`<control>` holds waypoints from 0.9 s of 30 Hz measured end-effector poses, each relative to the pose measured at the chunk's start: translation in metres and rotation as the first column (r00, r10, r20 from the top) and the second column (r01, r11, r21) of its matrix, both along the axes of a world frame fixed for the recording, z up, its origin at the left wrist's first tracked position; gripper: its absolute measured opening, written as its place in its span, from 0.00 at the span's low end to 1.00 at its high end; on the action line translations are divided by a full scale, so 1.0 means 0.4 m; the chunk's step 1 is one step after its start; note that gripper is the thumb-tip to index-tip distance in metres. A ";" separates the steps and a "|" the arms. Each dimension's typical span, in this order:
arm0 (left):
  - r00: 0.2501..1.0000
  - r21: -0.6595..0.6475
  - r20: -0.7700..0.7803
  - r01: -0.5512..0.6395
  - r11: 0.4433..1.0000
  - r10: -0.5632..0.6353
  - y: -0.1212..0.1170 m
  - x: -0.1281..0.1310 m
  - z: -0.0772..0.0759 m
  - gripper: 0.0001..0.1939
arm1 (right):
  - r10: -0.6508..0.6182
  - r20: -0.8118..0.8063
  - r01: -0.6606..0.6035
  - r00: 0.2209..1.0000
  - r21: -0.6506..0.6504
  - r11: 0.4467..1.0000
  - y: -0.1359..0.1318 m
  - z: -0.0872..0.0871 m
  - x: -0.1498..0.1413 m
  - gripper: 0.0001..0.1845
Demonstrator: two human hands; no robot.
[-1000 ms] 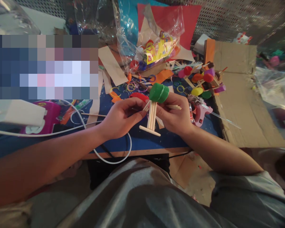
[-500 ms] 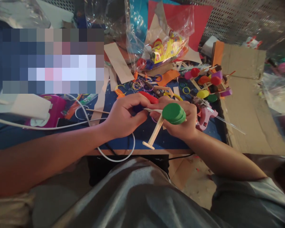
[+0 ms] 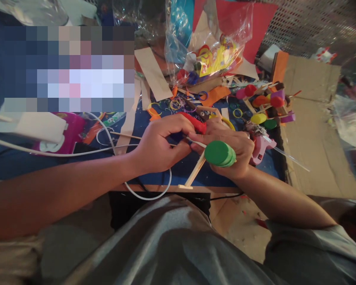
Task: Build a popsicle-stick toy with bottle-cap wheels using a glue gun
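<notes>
Between my hands is a wooden stick frame (image 3: 195,171) with green bottle caps (image 3: 219,153) stacked at its near end. A short crosspiece ends the stick that points down towards me. My left hand (image 3: 167,140) is closed, thumb and fingers pinching the frame's far left part, where a red cap-like piece (image 3: 197,122) and a dark blue one show. Just behind the green caps, my right hand (image 3: 233,148) wraps around the frame, its fingertips meeting those of the left. The gripped parts are mostly hidden by the fingers.
A pink glue gun (image 3: 261,148) lies right of my right hand, beside cardboard (image 3: 311,130). Behind are bottle-cap pieces (image 3: 258,118), coloured rings, scissors (image 3: 200,113) and a clear plastic bag (image 3: 216,59). At left, a white cable (image 3: 106,153) loops from a white adapter (image 3: 29,126) under my left arm.
The stick frame has tilted a little in my hands, so the green caps sit lower and show more of their side. My view has shifted slightly; both hands keep their grip.
</notes>
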State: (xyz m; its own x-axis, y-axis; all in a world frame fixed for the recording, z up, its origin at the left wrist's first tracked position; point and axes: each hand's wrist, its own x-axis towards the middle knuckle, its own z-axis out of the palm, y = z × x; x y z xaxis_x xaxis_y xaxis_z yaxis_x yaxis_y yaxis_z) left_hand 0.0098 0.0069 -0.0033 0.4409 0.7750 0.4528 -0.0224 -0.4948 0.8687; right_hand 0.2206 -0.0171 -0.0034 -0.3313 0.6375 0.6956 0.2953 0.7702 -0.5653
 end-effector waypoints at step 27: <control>0.997 -0.291 0.013 0.079 0.954 -0.078 -0.017 -0.001 0.000 0.05 | -0.282 -0.309 0.136 0.908 -0.421 0.897 0.012 -0.030 -0.006 0.24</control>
State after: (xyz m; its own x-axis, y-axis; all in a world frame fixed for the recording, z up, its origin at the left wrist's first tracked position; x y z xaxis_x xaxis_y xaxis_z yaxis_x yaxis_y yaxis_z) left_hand 0.0095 0.0001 -0.0033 0.5055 0.8360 0.2134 -0.0519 -0.2174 0.9747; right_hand 0.2184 -0.0122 -0.0154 0.0609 0.9022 0.4270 0.1488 0.4148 -0.8977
